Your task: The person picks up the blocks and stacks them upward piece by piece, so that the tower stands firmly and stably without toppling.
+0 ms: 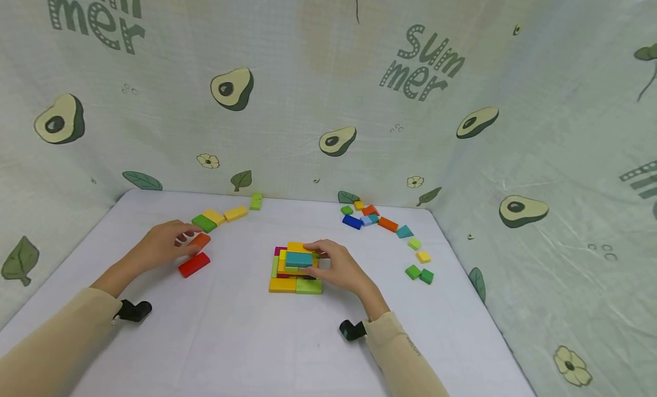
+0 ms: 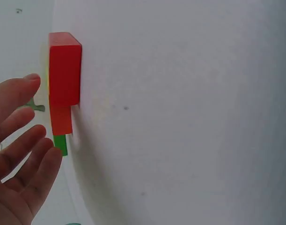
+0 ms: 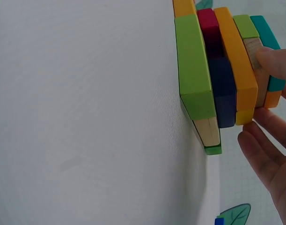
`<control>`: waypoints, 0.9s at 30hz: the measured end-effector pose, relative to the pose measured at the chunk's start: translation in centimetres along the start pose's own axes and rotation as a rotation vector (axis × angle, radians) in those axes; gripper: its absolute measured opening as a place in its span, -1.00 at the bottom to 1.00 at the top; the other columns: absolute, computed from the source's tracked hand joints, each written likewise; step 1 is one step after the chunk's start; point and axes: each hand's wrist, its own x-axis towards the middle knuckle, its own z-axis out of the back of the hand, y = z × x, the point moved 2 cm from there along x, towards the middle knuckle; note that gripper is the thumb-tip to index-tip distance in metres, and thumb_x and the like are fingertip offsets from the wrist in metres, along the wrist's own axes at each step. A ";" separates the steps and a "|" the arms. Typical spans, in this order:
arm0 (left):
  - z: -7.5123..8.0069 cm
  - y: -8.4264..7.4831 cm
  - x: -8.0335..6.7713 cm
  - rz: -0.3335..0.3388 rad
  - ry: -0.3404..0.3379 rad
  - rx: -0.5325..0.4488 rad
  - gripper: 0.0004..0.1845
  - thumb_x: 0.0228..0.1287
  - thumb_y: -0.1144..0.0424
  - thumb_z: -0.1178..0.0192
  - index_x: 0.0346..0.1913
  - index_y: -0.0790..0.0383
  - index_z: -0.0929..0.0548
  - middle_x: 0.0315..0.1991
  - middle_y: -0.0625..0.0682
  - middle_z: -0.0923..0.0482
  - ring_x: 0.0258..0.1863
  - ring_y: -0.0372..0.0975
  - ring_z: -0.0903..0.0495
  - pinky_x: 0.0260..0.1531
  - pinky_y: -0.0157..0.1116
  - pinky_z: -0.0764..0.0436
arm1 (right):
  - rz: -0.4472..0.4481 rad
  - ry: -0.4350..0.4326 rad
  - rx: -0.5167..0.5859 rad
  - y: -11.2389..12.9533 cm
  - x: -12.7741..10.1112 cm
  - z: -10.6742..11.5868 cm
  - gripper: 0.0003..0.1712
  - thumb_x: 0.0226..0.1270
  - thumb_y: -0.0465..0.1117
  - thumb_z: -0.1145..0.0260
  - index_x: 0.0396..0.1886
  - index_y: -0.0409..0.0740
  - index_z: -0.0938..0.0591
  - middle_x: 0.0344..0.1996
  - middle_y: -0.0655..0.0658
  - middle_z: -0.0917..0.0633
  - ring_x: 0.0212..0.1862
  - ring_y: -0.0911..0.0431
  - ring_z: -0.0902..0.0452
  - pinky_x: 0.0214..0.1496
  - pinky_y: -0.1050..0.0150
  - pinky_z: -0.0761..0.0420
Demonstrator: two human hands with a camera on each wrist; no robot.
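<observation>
The teal block [image 1: 299, 259] atop the stack [image 1: 296, 268] is pinched by the right hand [image 1: 341, 267]; the red block [image 1: 194, 264] lies just beside the open, empty left hand [image 1: 161, 246].

hands [image 1: 164, 246]: 2 | block stack [image 1: 296, 268]: 1 | loose blocks [image 1: 194, 264]: about 17

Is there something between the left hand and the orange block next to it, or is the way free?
Nothing visible stands between them. The left hand lies open with its fingertips right at the orange block. The red block lies just beside, nearer the person, and the green block beyond; neither blocks the way.
</observation>
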 end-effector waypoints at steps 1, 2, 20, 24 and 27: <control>-0.2 0.3 0.0 0.007 0.009 0.000 -0.46 0.31 0.18 -0.51 0.26 0.37 -0.67 0.01 0.24 -0.69 -0.08 0.06 -0.68 -0.14 0.02 -0.79 | 0.001 -0.001 0.001 0.0 0.0 0.0 -0.39 0.41 -0.04 -0.54 0.41 0.07 -0.60 0.31 0.09 -0.64 0.25 0.16 -0.57 0.37 0.13 -0.62; -0.3 0.6 0.1 0.015 0.018 -0.004 -0.45 0.30 0.16 -0.52 0.25 0.38 -0.67 0.00 0.25 -0.69 -0.09 0.06 -0.69 -0.15 0.01 -0.79 | 0.003 -0.002 0.002 -0.1 0.0 0.0 -0.39 0.41 -0.04 -0.54 0.41 0.07 -0.61 0.31 0.09 -0.64 0.24 0.16 -0.57 0.37 0.13 -0.63; 0.2 0.6 1.0 0.059 0.147 -0.020 -0.57 0.32 0.30 -0.44 0.19 0.43 -0.69 -0.09 0.19 -0.70 -0.12 0.01 -0.63 -0.10 -0.01 -0.77 | 0.038 -0.017 0.000 0.0 -0.1 0.0 -0.40 0.39 -0.07 -0.56 0.38 0.07 -0.61 0.31 0.09 -0.63 0.24 0.13 -0.57 0.32 0.18 -0.65; 0.3 0.0 1.0 0.057 0.137 -0.005 -0.55 0.30 0.29 -0.46 0.19 0.44 -0.69 -0.12 0.16 -0.69 -0.16 -0.02 -0.61 -0.18 -0.08 -0.77 | 0.050 -0.021 -0.002 0.0 -0.1 0.0 -0.40 0.38 -0.08 -0.56 0.38 0.06 -0.62 0.31 0.09 -0.64 0.23 0.12 -0.57 0.31 0.11 -0.67; 0.4 -0.6 1.1 0.047 0.104 0.007 -0.50 0.30 0.25 -0.48 0.21 0.45 -0.67 -0.14 0.15 -0.69 -0.18 -0.03 -0.61 -0.24 -0.14 -0.75 | 0.054 -0.023 -0.003 0.0 -0.1 0.0 -0.40 0.38 -0.09 -0.57 0.37 0.06 -0.63 0.30 0.08 -0.64 0.23 0.12 -0.56 0.32 0.07 -0.67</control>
